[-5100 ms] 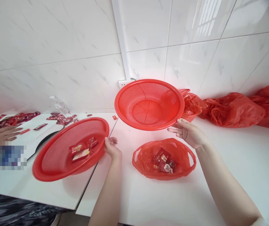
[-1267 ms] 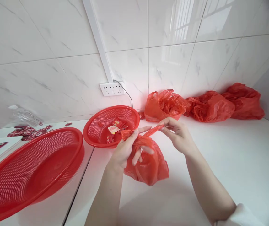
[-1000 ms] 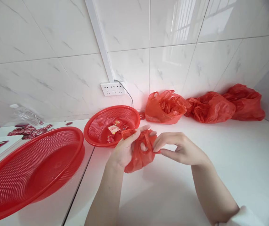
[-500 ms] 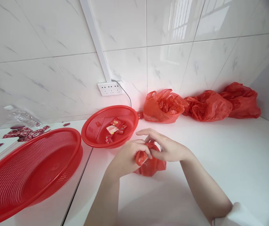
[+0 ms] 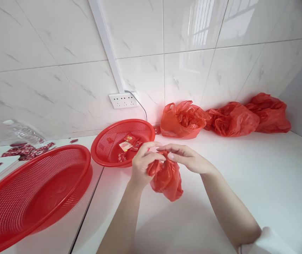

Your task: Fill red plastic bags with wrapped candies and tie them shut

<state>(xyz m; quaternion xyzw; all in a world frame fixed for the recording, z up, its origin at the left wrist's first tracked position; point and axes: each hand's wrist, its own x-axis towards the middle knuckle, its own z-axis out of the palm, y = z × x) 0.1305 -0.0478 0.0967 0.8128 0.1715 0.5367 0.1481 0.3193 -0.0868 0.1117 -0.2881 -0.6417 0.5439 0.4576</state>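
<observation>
Between my two hands hangs a small red plastic bag [image 5: 168, 180], its top gathered and twisted, its filled lower part bulging toward me. My left hand [image 5: 144, 164] is closed round the bunched top on the left side. At the neck of the bag, my right hand [image 5: 190, 158] pinches the plastic between thumb and fingers. What lies inside the bag cannot be made out. Just beyond my left hand stands a round red basket [image 5: 98, 146] holding several small packets [image 5: 131, 138].
Along the wall sit an open red plastic bag [image 5: 172, 125] and two crumpled ones [image 5: 242, 120], [image 5: 272, 113]. A larger red basket [image 5: 58, 183] is at the left. Behind it are a clear bottle [image 5: 28, 134] and red packets [image 5: 31, 151]. A power socket [image 5: 123, 100] is on the wall.
The bag has been raised and tilted, so more of its body shows below my hands. My left hand has turned upright and moved slightly away from me; my right fingers have closed on the neck.
</observation>
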